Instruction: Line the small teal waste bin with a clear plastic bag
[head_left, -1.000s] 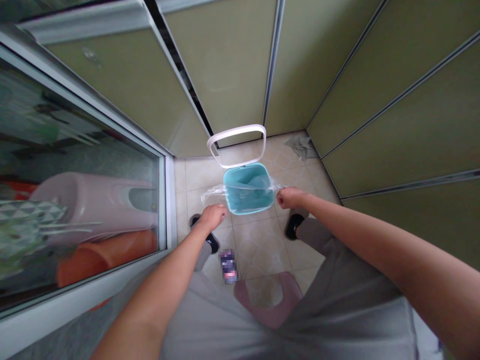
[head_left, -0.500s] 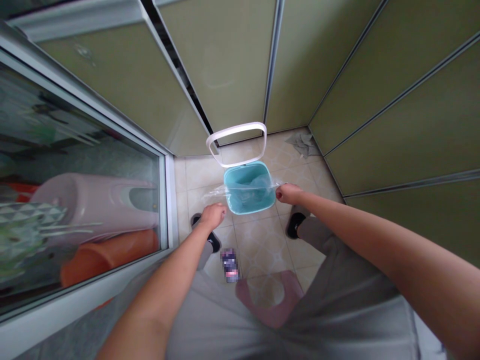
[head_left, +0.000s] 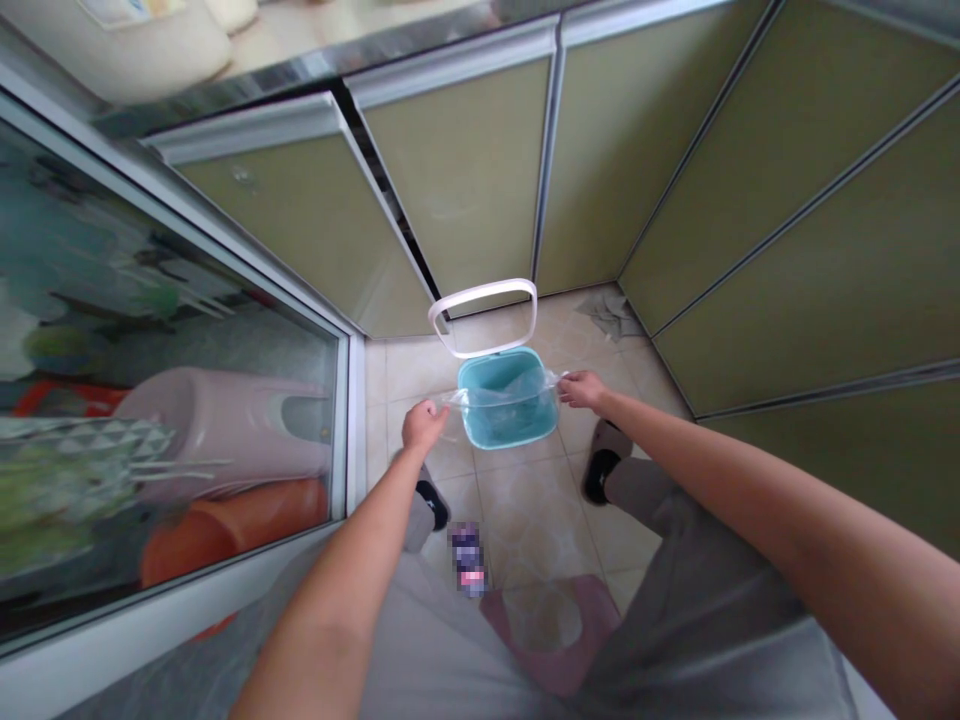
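Observation:
A clear plastic bag point(head_left: 501, 400) is stretched sideways over the mouth of a light-blue trash can point(head_left: 510, 437) on the floor. My left hand point(head_left: 424, 425) pinches the bag's left end, just left of the can. At the can's right side, my right hand point(head_left: 581, 388) is closed on the other end of the bag. Hinged up at the can's back is a white rim frame point(head_left: 535, 318), standing tilted and apart from both hands. Part of the bag sags inside the can.
Cabinet doors point(head_left: 465, 180) rise behind the can, one slightly ajar. A glass sliding door point(head_left: 225, 400) is on the left. A grey cloth point(head_left: 611, 315) lies in the corner. A pink U-shaped piece point(head_left: 551, 655) and a blurred-out item point(head_left: 468, 558) are near my feet.
My left hand has moved up to the bag's left end and now grips it. The bag is drawn across the can. The view has tilted up, showing the counter edge.

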